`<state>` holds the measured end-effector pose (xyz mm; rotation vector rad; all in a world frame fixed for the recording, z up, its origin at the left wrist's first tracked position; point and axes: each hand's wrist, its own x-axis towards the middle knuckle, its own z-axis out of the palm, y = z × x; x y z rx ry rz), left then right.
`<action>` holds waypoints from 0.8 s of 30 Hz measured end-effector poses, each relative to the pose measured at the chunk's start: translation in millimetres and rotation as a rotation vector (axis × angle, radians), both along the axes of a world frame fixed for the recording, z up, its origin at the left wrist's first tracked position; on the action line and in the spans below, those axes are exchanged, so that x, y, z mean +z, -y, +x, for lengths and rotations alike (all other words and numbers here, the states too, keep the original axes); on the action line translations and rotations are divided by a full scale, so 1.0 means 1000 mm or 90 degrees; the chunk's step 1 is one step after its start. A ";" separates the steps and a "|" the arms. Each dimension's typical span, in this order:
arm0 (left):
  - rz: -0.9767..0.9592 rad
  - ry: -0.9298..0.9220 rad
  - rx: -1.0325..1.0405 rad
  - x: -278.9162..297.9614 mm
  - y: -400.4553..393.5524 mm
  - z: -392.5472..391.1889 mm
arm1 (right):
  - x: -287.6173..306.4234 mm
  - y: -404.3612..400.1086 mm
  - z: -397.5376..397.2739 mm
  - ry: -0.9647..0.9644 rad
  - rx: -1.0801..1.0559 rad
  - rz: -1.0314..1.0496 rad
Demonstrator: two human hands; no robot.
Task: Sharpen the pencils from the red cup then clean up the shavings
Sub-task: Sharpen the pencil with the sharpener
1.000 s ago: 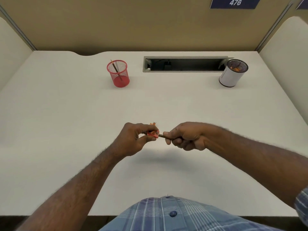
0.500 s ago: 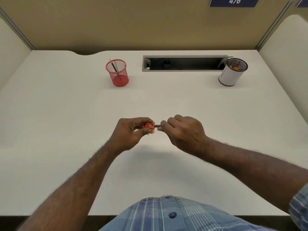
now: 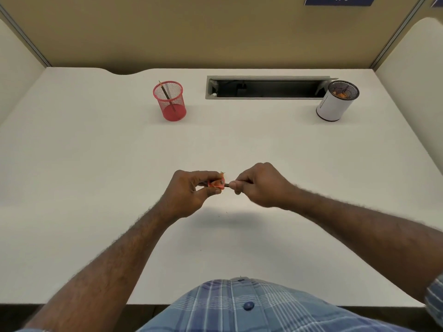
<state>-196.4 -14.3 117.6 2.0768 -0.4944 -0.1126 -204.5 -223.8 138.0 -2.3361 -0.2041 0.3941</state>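
My left hand (image 3: 189, 192) pinches a small orange sharpener (image 3: 216, 183) above the middle of the white desk (image 3: 96, 164). A curl of shaving (image 3: 222, 173) sticks up from the sharpener. My right hand (image 3: 260, 185) is closed around a dark pencil (image 3: 227, 185) whose tip is inside the sharpener; most of the pencil is hidden in my fist. The red mesh cup (image 3: 170, 101) stands at the back left with one pencil (image 3: 166, 92) leaning in it. A few tiny specks (image 3: 226, 212) lie on the desk below my hands.
A white cup with a dark mesh rim (image 3: 336, 100) stands at the back right, with orange shavings inside. A grey cable slot (image 3: 266, 87) is set into the desk between the two cups. Partition walls close off the back and both sides.
My right hand has turned over the pencil and back, rotating it in the sharpener. Both hands stay close together at mid-desk, and the shaving curl shows again above the sharpener.
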 end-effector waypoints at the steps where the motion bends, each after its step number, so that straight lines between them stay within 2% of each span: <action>1: 0.010 0.012 -0.010 -0.001 0.001 -0.001 | 0.005 0.002 0.003 -0.139 -0.040 0.051; 3: 0.018 0.021 -0.027 -0.005 0.003 -0.005 | 0.007 0.009 0.010 -0.414 -0.089 0.124; 5: 0.022 0.028 -0.038 -0.007 0.005 -0.007 | 0.003 0.016 0.013 -0.610 -0.108 0.183; 7: 0.028 0.034 -0.049 -0.009 0.006 -0.008 | -0.004 0.021 0.014 -0.700 -0.112 0.229; 9: 0.025 0.024 -0.053 -0.008 0.006 -0.007 | -0.005 0.021 0.013 -0.686 -0.096 0.229; 11: 0.019 0.007 -0.040 -0.008 0.004 -0.006 | 0.000 0.017 0.011 -0.576 -0.055 0.188; 13: 0.016 -0.011 -0.025 -0.009 0.002 -0.006 | 0.007 0.012 0.008 -0.401 -0.003 0.113; 15: 0.005 -0.026 -0.003 -0.009 0.001 -0.005 | 0.009 0.006 0.002 -0.103 0.067 -0.058; 17: -0.015 -0.037 0.020 -0.006 0.002 -0.004 | 0.001 0.005 -0.006 0.293 0.150 -0.289; 18: -0.025 -0.037 0.026 -0.003 0.002 -0.003 | -0.003 0.005 -0.009 0.433 0.172 -0.366; 19: -0.031 -0.031 0.023 -0.001 0.003 -0.003 | -0.005 0.005 -0.012 0.519 0.186 -0.413; 21: -0.034 -0.013 0.009 0.002 0.005 -0.002 | -0.011 0.008 -0.013 0.608 0.186 -0.423; 24: -0.039 -0.010 0.009 0.000 0.003 -0.003 | -0.015 0.010 -0.012 0.578 0.189 -0.344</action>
